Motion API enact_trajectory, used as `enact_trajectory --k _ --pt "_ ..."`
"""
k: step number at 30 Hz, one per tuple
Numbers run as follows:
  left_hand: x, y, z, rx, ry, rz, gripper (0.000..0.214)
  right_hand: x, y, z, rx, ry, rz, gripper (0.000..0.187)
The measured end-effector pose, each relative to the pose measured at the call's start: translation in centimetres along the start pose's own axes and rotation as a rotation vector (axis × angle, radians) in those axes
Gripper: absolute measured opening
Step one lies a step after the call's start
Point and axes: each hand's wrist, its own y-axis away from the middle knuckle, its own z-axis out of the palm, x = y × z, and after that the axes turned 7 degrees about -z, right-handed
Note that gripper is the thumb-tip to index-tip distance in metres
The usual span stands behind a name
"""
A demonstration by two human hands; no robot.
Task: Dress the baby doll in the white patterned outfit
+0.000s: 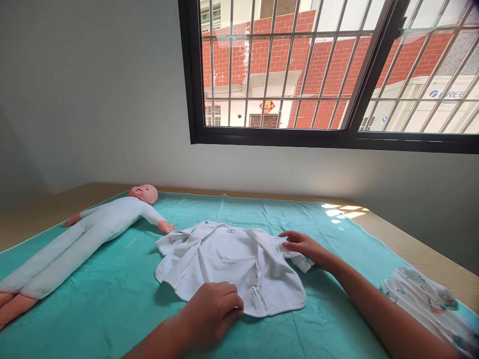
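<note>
A small white baby shirt [224, 254] lies spread open, inside up, with printed patterns showing on its sleeves. At its lower hem my left hand [215, 311] is closed, thumb and fingers pinching the edge. My right hand [305, 247] rests at the shirt's right sleeve, touching it, with thumb and fingers apart. Left of the shirt, a baby doll [101, 219] in white lies on its back, one hand close to the shirt's left sleeve.
A turquoise blanket [112, 309] covers most of the wooden surface [430, 254]. On the far right lies another white printed garment [422, 299], partly behind my right forearm. Beyond the surface are a wall [93, 99] and a barred window with a dark frame [269, 137].
</note>
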Motion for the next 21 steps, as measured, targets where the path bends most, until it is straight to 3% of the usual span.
enact_trajectory --k 2,4,7,11,14,17,21 --pt "0.2 -0.1 -0.3 -0.036 0.151 -0.116 0.012 -0.4 -0.1 -0.4 0.022 0.206 -0.021 0.035" --pt "0.1 -0.2 -0.8 -0.066 0.288 -0.255 0.010 -1.3 0.4 -0.2 0.137 0.451 -0.089 0.025" --pt "-1.2 0.5 -2.2 0.008 0.262 -0.359 0.016 -2.9 2.9 1.7 0.334 0.718 -0.293 0.017" --pt "-4.4 4.2 -4.9 0.125 -0.027 -0.228 0.018 -3.2 8.5 5.7 0.114 0.852 -0.596 0.015" --pt "-6.9 7.9 -6.7 0.180 -0.208 -0.125 0.033 -2.8 11.4 7.4 0.065 0.954 -0.764 0.017" --pt "-8.8 10.1 -7.6 0.232 -0.402 -0.104 0.045 -3.2 12.0 7.5 -0.007 0.995 -0.813 0.019" --pt "-9.9 10.0 -6.9 0.289 -0.534 -0.072 0.030 -3.9 11.1 7.1 -0.002 1.042 -0.917 0.022"
